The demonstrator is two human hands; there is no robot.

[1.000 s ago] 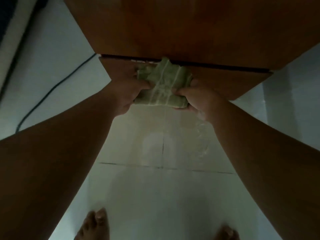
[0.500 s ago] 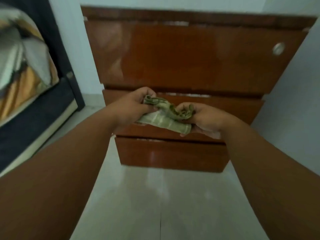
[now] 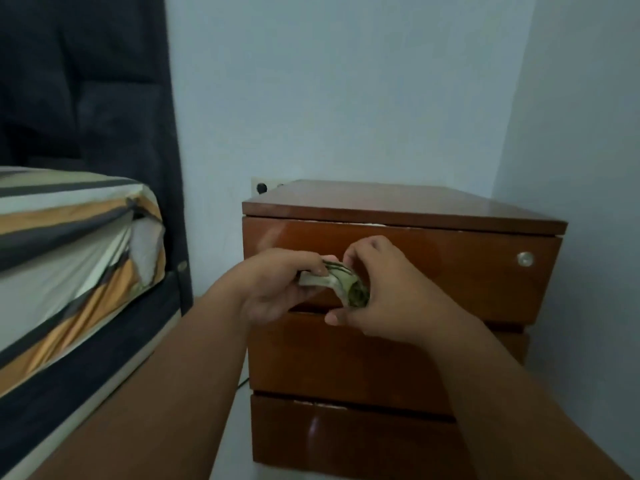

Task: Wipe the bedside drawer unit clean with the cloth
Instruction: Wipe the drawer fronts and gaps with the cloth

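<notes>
A reddish-brown wooden drawer unit with three drawers stands against the pale wall, a round silver lock on its top drawer at the right. In front of the top drawer I hold a small folded green cloth with pale stripes. My left hand grips its left end, and my right hand curls around its bunched right end. The cloth hangs in the air just short of the drawer front; whether it touches the wood is unclear.
A bed with a striped orange, grey and white sheet and a dark frame stands at the left. A dark headboard rises behind it. A wall socket sits behind the unit's left rear corner. A wall closes the right side.
The view has swung up from the floor and lower drawers to the whole unit and the wall. Both hands have rolled the cloth from a flat fold into a tighter bundle.
</notes>
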